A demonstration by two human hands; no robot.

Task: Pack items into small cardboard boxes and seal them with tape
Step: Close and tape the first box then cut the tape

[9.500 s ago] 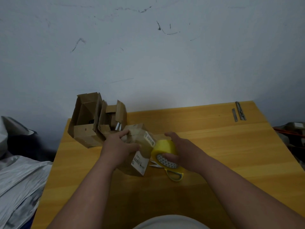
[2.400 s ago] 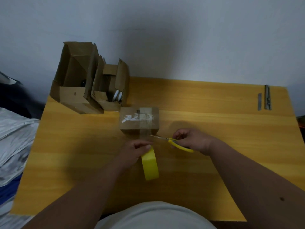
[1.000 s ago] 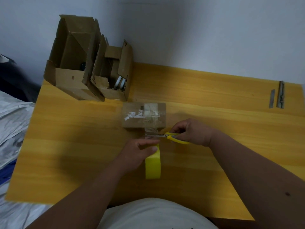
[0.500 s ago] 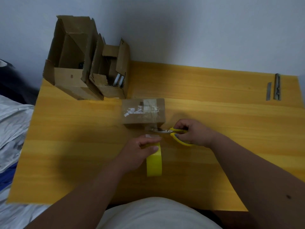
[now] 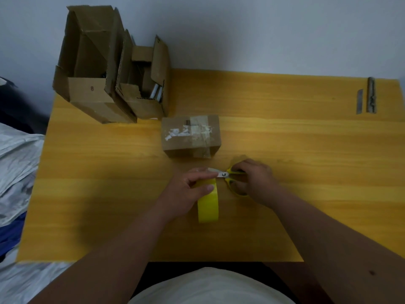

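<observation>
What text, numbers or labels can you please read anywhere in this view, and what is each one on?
"8": a reddish figure on the front flap of the large open cardboard box.
Unreadable: a small barcode-like mark and torn white label scraps under the tape on the sealed small box; too blurred.
Yellow tape roll and scissors: no text visible.

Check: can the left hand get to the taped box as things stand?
Probably yes, but not freely: the left hand grips the yellow tape roll. The taped box sits just beyond it on bare table, nothing between; the hand would need to release the roll first.
</observation>
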